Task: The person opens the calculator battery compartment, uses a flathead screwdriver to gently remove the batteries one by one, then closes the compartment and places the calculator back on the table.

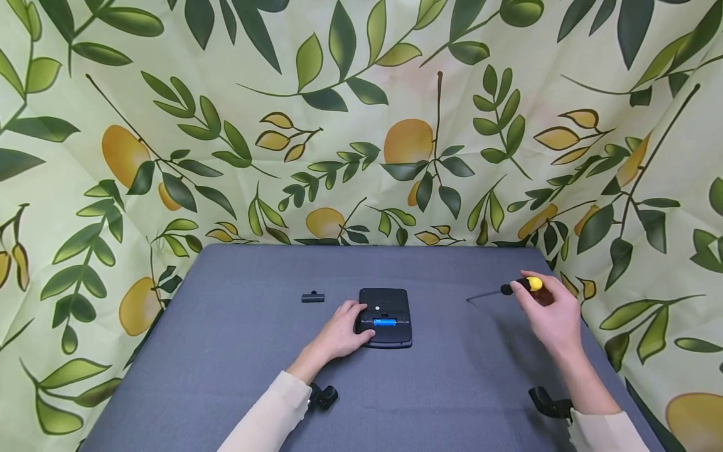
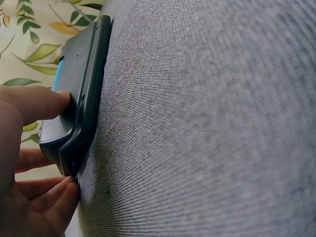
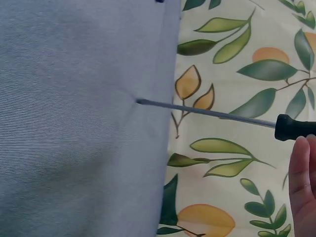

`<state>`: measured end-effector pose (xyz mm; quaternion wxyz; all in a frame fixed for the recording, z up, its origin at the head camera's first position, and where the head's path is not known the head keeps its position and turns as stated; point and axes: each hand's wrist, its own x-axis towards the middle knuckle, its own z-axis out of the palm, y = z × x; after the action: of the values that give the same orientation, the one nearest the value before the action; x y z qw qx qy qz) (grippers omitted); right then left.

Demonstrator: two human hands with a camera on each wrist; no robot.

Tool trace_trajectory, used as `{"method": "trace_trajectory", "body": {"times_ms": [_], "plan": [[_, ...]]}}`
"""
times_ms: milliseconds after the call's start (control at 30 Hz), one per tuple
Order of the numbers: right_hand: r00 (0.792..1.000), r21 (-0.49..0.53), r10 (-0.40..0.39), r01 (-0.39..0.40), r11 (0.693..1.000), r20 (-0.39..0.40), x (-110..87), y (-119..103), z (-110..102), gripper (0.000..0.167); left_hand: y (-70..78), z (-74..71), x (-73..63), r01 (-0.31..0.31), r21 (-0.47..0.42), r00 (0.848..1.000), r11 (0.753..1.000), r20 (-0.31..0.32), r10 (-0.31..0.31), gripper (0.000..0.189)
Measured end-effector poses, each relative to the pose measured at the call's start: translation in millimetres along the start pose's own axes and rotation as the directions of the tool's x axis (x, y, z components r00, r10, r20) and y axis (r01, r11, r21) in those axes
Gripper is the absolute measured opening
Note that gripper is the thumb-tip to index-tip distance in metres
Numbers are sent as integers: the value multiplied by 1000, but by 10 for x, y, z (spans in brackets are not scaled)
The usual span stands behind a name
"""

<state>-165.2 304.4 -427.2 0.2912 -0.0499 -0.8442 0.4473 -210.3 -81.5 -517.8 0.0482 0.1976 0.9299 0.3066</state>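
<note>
A black calculator [image 1: 386, 301] lies back side up on the grey table, its battery slot uncovered with a blue battery [image 1: 385, 322] in it. My left hand [image 1: 342, 331] grips its left side, thumb on the back face and fingers along the edge, as the left wrist view shows. In my right hand [image 1: 550, 307] is a screwdriver [image 3: 207, 112] with a black and yellow handle and a thin metal shaft. The shaft points left over the table's right part; whether its tip touches the cloth I cannot tell. A small black battery cover [image 1: 313, 297] lies left of the calculator.
Grey cloth covers the table [image 1: 248, 351]. Leaf-and-fruit patterned fabric [image 1: 350, 125] hangs behind it and along both sides, close to the right hand. Black camera mounts [image 1: 323, 397] are strapped at both wrists.
</note>
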Motion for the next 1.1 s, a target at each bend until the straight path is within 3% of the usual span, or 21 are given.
{"method": "trace_trajectory", "body": {"times_ms": [167,500,700,1100], "plan": [[999,67,32,-34,997,28,53,-57,-21,32,-1,2,0,-2,1,1000,1000,-1,2,62],[991,59,29,-37,998,128,86,-67,5,34,-5,10,-1,2,-2,1000,1000,-3,-2,62],[985,-10,35,-34,999,170,76,-31,43,38,13,3,-11,3,1,1000,1000,3,-3,62],[983,-171,66,-37,985,169,94,-35,17,33,14,-5,-15,3,2,1000,1000,-1,-3,62]]}}
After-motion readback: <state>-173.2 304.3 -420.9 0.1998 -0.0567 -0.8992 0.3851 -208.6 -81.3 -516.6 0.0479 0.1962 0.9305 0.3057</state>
